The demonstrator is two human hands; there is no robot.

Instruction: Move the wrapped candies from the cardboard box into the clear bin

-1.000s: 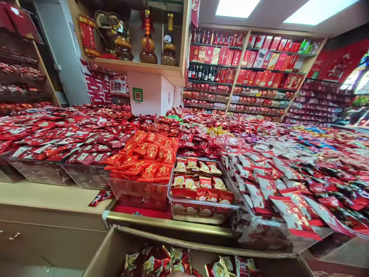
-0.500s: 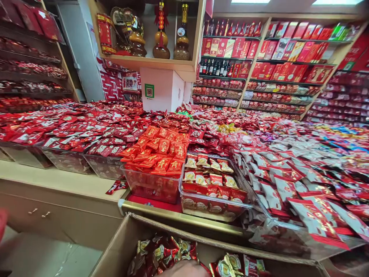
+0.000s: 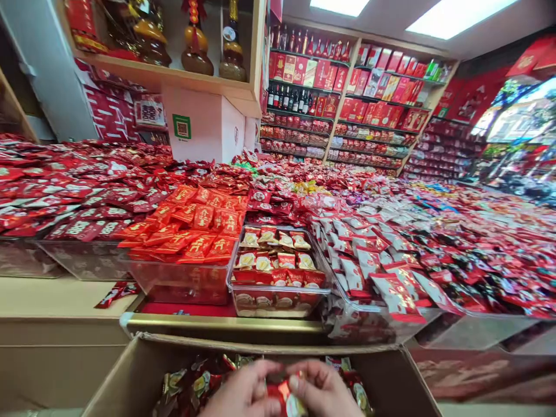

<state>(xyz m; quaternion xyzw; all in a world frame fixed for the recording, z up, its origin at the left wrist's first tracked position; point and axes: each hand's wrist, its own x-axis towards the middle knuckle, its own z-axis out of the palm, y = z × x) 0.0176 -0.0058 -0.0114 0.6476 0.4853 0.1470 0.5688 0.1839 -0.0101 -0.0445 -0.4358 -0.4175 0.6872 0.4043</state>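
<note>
Both your hands sit low over the cardboard box (image 3: 130,370), fingertips meeting on one red-and-gold candy packet (image 3: 284,397). Left hand (image 3: 243,394) pinches the packet's left end, thumb on top; right hand (image 3: 324,394) pinches its right end, fingers curled round it. The packet is held between the two hands, just above the loose pile of wrapped candies (image 3: 186,382) in the box, which spreads out to the left of your left hand and shows again just right of your right hand. Straight ahead of the hands, past the box's far wall, a clear tray of small candy packs (image 3: 275,266) sits on the counter, with a tray of orange-red packets (image 3: 191,231) touching its left side.
</note>
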